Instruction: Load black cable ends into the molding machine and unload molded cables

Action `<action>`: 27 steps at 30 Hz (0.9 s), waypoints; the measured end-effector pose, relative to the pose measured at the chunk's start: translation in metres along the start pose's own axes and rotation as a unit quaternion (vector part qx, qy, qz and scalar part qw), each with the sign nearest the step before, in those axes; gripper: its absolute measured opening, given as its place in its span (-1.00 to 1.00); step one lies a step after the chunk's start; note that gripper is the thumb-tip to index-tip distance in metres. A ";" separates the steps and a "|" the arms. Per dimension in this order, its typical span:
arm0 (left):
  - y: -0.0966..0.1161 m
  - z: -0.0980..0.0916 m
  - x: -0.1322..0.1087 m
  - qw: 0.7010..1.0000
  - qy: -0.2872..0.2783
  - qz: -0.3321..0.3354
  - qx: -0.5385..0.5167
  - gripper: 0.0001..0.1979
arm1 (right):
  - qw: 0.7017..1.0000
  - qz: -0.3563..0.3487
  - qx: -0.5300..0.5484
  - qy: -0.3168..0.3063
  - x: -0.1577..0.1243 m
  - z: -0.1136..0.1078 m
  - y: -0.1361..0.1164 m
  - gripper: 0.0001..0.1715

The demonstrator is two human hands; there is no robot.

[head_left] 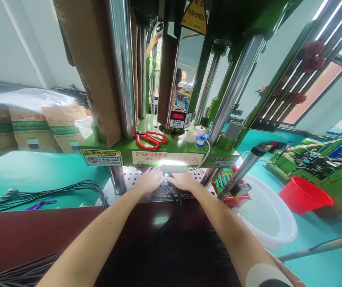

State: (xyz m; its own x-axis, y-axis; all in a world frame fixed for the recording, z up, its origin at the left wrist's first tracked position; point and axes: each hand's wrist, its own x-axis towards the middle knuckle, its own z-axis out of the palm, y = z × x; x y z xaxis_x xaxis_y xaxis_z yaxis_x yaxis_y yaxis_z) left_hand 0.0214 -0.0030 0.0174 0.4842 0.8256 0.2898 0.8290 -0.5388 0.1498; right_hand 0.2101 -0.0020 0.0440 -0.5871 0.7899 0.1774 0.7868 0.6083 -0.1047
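Both of my arms reach forward under the green plate of a press. My left hand and my right hand come close together over a metal mould on the press bed. Their thumbs point inward to a small bright spot between them. Both hands look closed, but what the fingertips hold is hidden. Black cables run from between the hands toward me over the front edge. A lit white lamp hangs just above the hands and covers part of the fingers.
Red-handled scissors and tape rolls lie on the green plate. More black cables rest on the left table beside a purple tool. To the right are a button panel, a white tub and a red bucket.
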 end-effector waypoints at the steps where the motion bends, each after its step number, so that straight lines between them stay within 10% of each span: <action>1: -0.002 0.002 0.002 1.000 -0.006 -0.005 -0.002 -0.59 | 1.000 0.002 0.000 -0.001 0.002 0.001 0.001 -0.53; 27: -0.023 0.005 0.000 0.995 -0.042 -0.081 -0.043 -0.47 | 0.994 0.075 0.084 0.007 0.003 0.005 0.017 -0.61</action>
State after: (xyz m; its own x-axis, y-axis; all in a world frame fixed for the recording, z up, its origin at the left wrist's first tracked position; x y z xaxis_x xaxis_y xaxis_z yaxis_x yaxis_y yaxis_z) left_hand 0.0035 0.0100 0.0086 0.3709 0.9118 0.1763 0.8727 -0.4071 0.2695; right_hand 0.2205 0.0111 0.0376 -0.4613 0.8725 0.1610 0.8219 0.4886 -0.2929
